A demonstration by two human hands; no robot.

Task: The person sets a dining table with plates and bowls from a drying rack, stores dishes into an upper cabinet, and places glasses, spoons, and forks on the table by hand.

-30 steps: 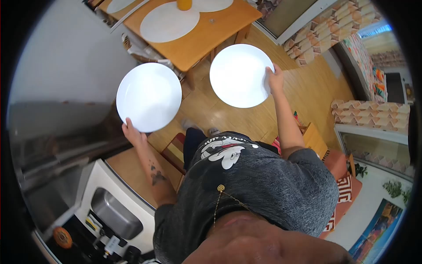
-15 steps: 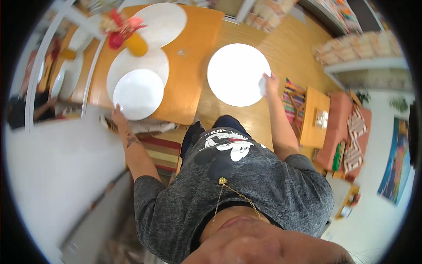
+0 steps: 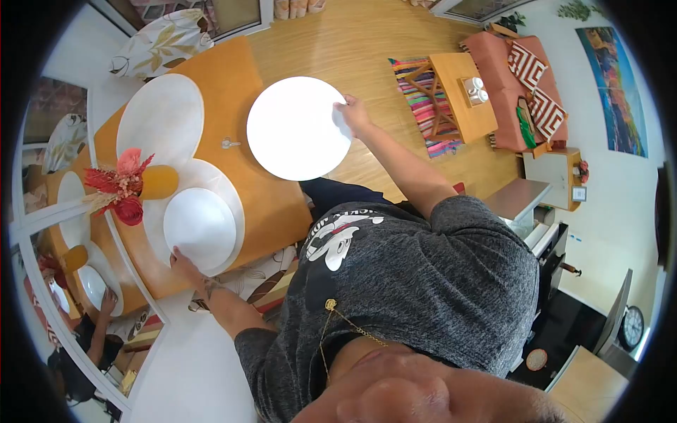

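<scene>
A white round plate [image 3: 199, 227] is over the near oval placemat [image 3: 236, 243] on the wooden table. My left hand [image 3: 185, 266] is closed on its near rim; I cannot tell whether the plate rests fully on the mat. Out past the table's right edge, a second white plate [image 3: 299, 128] is held up in the air. My right hand [image 3: 355, 115] pinches that plate's right rim, fingers partly beneath it. Close to the left plate stands a yellow vase [image 3: 161, 183] with red and pink flowers [image 3: 121, 185].
Another pale oval placemat [image 3: 160, 120] lies farther along the wooden table [image 3: 226, 81]. A small clear object [image 3: 230, 143] sits near the table's right side. A mirror [image 3: 67, 282] borders the left. Beyond are a small wooden table [image 3: 462, 77], a striped rug [image 3: 416, 106] and a sofa [image 3: 493, 53].
My left hand has brought its plate over the near placemat, closer to the vase. The right plate has shifted left toward the table. My view has turned.
</scene>
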